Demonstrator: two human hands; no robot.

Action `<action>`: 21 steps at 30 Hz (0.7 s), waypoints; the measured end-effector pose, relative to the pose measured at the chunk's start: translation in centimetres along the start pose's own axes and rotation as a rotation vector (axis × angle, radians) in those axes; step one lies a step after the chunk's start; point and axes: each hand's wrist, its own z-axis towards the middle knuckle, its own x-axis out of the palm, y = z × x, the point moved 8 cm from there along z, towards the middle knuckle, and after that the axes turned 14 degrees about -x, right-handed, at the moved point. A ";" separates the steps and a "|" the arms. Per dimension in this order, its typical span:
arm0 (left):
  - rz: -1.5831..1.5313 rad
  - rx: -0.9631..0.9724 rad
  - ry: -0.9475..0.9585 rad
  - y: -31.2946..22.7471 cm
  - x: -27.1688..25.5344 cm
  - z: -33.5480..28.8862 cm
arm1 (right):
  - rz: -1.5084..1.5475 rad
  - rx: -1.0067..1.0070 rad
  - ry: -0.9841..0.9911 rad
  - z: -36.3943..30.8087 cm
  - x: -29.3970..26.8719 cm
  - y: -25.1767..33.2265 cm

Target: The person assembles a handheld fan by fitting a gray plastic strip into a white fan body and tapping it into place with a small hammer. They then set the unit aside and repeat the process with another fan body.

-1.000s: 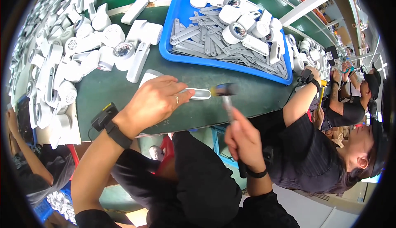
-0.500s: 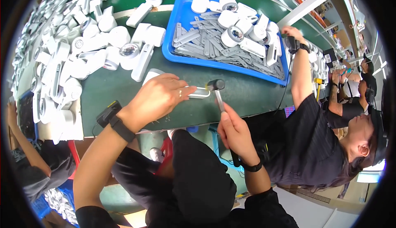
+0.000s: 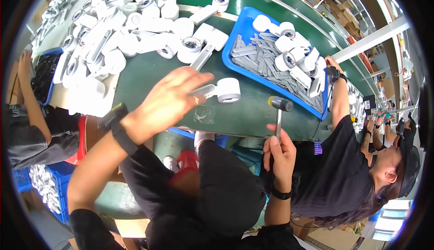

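Note:
My left hand (image 3: 169, 101), partly smeared by motion, has its fingers around the handle of a white round-headed device (image 3: 228, 90) at the table's near side. One finger stretches out above that handle, and the device's drum-shaped head points right. In my right hand (image 3: 281, 157) is a small mallet (image 3: 278, 119), held upright by its grip. Its metal shaft carries a head with one black face and one yellow face, apart from the device. Beyond them, a blue tray (image 3: 230, 64) holds grey flat strips (image 3: 260, 58) and several white round-headed devices (image 3: 285, 61).
A large heap of similar white devices (image 3: 135, 21) covers the left of the green table (image 3: 181, 114). A co-worker in a black shirt (image 3: 334, 173) sits at the right, one arm beside the tray. Another person's arm (image 3: 34, 89) shows far left, near a dark bin (image 3: 45, 76).
The device has turned round, so its round head now faces right. The mallet has drawn away from it toward the right. The whole view has swung left.

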 end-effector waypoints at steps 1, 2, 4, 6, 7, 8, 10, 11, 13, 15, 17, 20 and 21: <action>-0.047 -0.167 -0.088 1.5 0.1 -1.3 | -0.031 -0.062 0.039 0.1 0.8 0.6; -0.086 -0.336 -0.173 2.5 -0.2 -2.5 | -0.055 -0.123 0.082 0.3 1.6 1.2; -0.258 -0.468 -0.204 2.8 0.1 -3.7 | -0.010 -0.044 0.140 0.7 3.9 1.4; -0.183 -0.466 -0.285 2.8 0.4 -4.5 | 0.026 0.043 0.204 1.3 5.6 1.5; -0.043 -0.435 -0.325 2.5 -0.3 -3.9 | 0.061 0.067 0.234 1.7 6.3 1.8; -0.043 -0.445 -0.325 3.5 0.1 -3.9 | 0.097 0.089 0.267 2.1 7.0 1.9; -0.192 -0.433 -0.312 5.3 1.6 -4.2 | 0.066 0.090 0.295 2.8 7.9 2.3; -0.309 -0.465 -0.301 5.7 2.1 -4.2 | 0.018 0.074 0.287 3.0 8.3 2.7; -0.274 -0.446 -0.278 4.9 2.1 -4.0 | -0.034 0.059 0.269 3.5 8.8 3.0; -0.244 -0.385 -0.291 3.6 1.7 -3.5 | -0.084 0.090 0.249 3.8 8.9 2.9; -0.247 -0.409 -0.276 4.0 2.1 -3.7 | -0.133 0.113 0.252 4.1 9.4 2.5; -0.229 -0.427 -0.247 4.1 2.1 -3.3 | -0.199 0.074 0.217 4.1 9.2 2.8; -0.214 -0.424 -0.230 4.0 2.2 -3.1 | -0.219 0.018 0.179 4.0 8.9 3.3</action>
